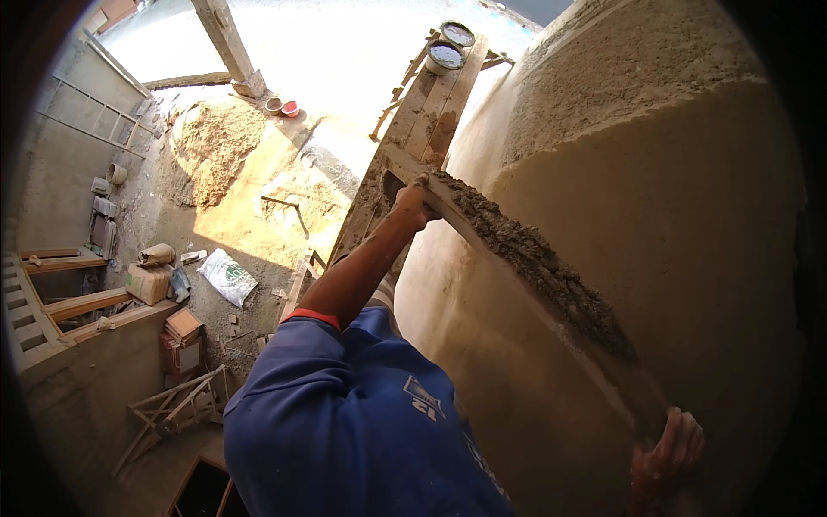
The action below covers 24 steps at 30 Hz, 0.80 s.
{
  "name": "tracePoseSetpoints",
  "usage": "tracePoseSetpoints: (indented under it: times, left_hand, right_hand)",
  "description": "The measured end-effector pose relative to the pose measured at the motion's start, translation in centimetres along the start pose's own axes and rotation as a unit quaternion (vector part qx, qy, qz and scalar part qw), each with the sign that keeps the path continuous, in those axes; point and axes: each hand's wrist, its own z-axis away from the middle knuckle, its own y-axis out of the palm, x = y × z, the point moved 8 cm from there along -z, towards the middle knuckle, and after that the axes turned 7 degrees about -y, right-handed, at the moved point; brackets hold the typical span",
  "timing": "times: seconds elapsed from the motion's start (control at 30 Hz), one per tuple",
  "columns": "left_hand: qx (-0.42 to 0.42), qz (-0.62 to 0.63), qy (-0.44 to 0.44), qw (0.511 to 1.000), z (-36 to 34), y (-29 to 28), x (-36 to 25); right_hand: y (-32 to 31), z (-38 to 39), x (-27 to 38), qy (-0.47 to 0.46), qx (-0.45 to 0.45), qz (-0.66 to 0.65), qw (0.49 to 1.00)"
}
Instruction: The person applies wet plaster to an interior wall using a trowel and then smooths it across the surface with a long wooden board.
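Observation:
A long straightedge (560,323) slants from the scaffold planks down to the lower right, close along the plastered wall (655,224). Wet grey mortar (538,258) is heaped along most of its upper side. My left hand (415,203) grips its far upper end, with the arm stretched out from a blue sleeve. At the near lower end my right hand (668,452) has its fingers wrapped around the straightedge. The wall is smooth below and rougher in a paler patch (629,69) at the top.
Scaffold planks (431,112) run beside the wall and bear two mortar buckets (444,57) at the far end. Down on the ground lie a sand heap (215,146), a white sack (228,277), cardboard boxes (149,283) and a wooden trestle (177,405). A post (226,39) stands beyond.

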Motion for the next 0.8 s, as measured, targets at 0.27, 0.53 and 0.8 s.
tracePoseSetpoints:
  times: [0.27, 0.53, 0.8]
  left_hand:
    - [-0.097, 0.119, 0.160, 0.975, -0.5, -10.9, -14.0]
    - [-0.066, 0.280, 0.220, 0.932, -7.5, -17.5, -15.1]
    - [-0.048, 0.254, 0.118, 0.959, -5.7, -13.1, -12.3]
  right_hand:
    - [-3.8, -24.3, 16.9, -0.186, 0.081, 0.125, 0.971]
    - [5.2, -35.8, 37.4, -0.321, 0.114, 0.140, 0.930]
    - [1.8, -27.3, 24.8, -0.281, 0.097, 0.108, 0.949]
